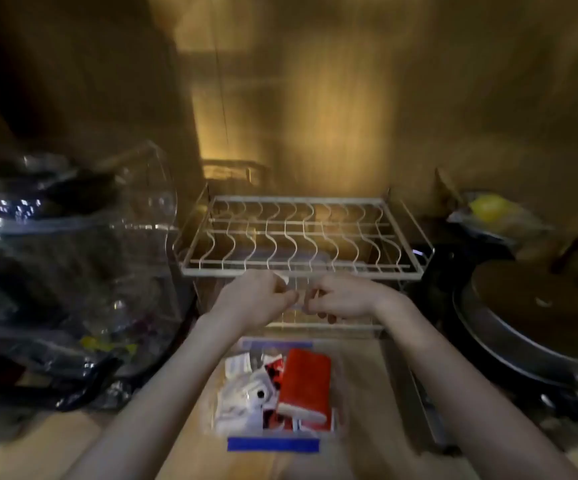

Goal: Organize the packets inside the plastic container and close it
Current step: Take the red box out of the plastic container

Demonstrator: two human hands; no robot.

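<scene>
Your left hand (258, 299) and right hand (343, 299) are raised at frame centre, just in front of the wire rack (301, 237). Both are curled, fingertips pinched toward each other over something small and pale; too blurred to name it, likely a packet or a clear lid edge. Can't tell if they actually grip it.

The plastic container (273, 444) sits open on the desk at lower centre, below your hands, blue strip along its near rim. Inside: a red packet (303, 384) lying on top at right, white packets (242, 393) jumbled at left.

Step, as I judge it: still sorting, container not closed. Next: put whatever you're holding down into the container, flatten the heap so nothing rides above the rim, then fit the lid. No lid clearly visible.
</scene>
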